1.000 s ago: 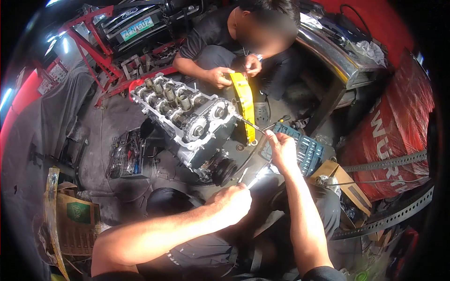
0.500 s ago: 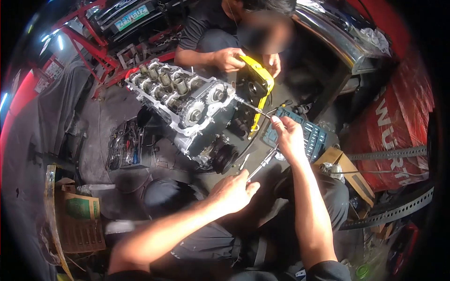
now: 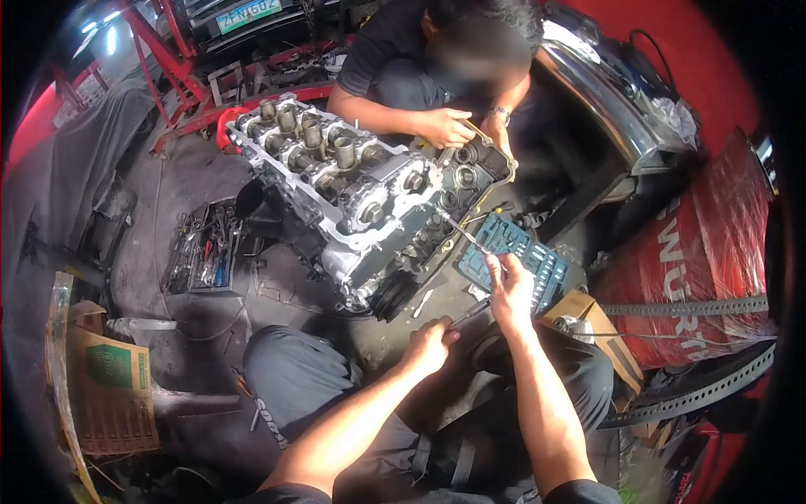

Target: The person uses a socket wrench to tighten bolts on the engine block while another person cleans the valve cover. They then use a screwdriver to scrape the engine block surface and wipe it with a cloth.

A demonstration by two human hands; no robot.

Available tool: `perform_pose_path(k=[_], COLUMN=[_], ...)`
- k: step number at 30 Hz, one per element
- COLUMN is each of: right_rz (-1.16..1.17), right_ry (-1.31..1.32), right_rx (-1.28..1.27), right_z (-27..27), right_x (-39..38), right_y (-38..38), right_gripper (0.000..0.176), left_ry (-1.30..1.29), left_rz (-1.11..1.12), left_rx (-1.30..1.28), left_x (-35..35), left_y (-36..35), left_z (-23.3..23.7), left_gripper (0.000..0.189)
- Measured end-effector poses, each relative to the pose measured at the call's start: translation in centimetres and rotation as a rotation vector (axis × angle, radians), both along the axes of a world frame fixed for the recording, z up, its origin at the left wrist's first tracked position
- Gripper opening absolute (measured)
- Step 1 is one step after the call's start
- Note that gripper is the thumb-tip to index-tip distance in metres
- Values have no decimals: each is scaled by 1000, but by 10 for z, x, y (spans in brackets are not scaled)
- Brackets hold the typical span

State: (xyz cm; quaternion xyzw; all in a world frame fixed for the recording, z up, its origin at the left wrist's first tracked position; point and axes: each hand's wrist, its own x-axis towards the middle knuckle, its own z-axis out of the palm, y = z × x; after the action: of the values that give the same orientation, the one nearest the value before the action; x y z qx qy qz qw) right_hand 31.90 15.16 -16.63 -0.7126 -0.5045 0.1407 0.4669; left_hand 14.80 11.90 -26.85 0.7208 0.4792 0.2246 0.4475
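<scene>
Firstly, on the left, some hand tools (image 3: 206, 248) lie together, and beside them stands the engine (image 3: 336, 189). Next, the left hand (image 3: 432, 346) is closed around a metal handle (image 3: 471, 313). Beyond, a co-worker (image 3: 395, 50) holds a cover (image 3: 466, 176). The right hand (image 3: 510, 296) pinches a thin rod (image 3: 464, 233) — its far end is at the engine's front — near a blue case (image 3: 547, 273).

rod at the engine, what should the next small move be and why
Probably a short swing of the handle with the left hand, while the right hand steadies the rod. The rod's far end appears to meet the front of the engine, the right hand grips its near end, and the left hand holds the handle. Whether it sits on a fastener is unclear.
</scene>
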Motion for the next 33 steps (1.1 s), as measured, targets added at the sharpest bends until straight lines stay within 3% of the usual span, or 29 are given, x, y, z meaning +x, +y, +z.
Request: perform_pose_path(k=[7,8,10,11,13,16,17,20,23,25,29,30,33], right_rz=[-21,-35,-49,-26,60,18,19,64,60,9,14,38,52], right_ry=[-104,-86,-40,-28,55,703,773,944,1175,909,791,812,838], right_rx=[69,34,-81,-87,-29,-345,-291,-362,-261,-375,-239,-131,36], right_z=[-8,-6,6,8,-10,9,5,21,11,16,-4,-19,-44], right_x=[-3,-1,5,9,25,18,15,16,21,24,25,22,17], right_y=[4,5,11,13,21,17,17,14,12,10,8,9,7], right_gripper=[31,32,36,37,36,33,31,28,28,27,32,34,41], left_ry=[-62,-45,-16,51,219,106,79,-99,-95,-210,-265,-313,-100], left_rz=[21,-2,-40,73,-45,41,96,84,-16,-28,63,48,-47], left_rx=[225,155,15,159,-44,-130,-116,299,648,824,927,883,530], left_x=[17,16,12,11,-6,-31,-37,-34,-12,15,71,84,111], left_y=[28,25,12,-7,-32,-58,-63,-51,-27,-2,49,62,79], left_z=[-28,-30,8,14,66,136,159,217,231,243,252,247,252], left_gripper=[24,24,25,27,33,35,40,42,38,30,26,28,41])
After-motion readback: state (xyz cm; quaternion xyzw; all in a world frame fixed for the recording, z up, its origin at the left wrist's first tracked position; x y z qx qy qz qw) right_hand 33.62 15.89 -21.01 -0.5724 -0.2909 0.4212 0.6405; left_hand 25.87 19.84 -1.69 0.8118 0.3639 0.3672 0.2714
